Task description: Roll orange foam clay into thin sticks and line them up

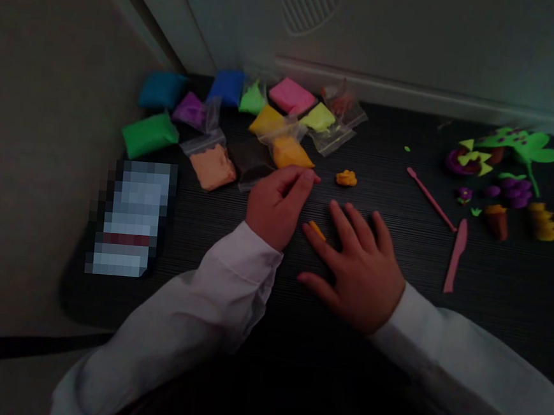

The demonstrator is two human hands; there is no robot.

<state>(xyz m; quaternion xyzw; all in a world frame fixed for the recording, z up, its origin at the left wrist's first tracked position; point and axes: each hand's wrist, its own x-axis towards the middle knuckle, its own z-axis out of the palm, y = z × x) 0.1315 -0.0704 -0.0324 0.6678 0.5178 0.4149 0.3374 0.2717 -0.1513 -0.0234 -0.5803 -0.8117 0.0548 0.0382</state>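
My right hand (pixel 362 265) lies spread over the dark table, palm down. A thin orange roll of modelling clay (pixel 317 230) touches or lies just beside its index finger. My left hand (pixel 277 202) is closed, thumb pressed to the fingers; whatever it may hold is too small or hidden to make out. It rests just in front of an opened bag of orange clay (pixel 291 152). Beyond the right fingertips sits a small, lumpy piece of orange clay (pixel 346 178).
Several clay packets, including a green one (pixel 149 135) and a pink one (pixel 292 96), line the back left. A phone (pixel 132 218) lies at left. Rightward are a pink modelling stick (pixel 431 198), a pink plastic knife (pixel 456 257) and small clay figures, among them purple grapes (pixel 515 192).
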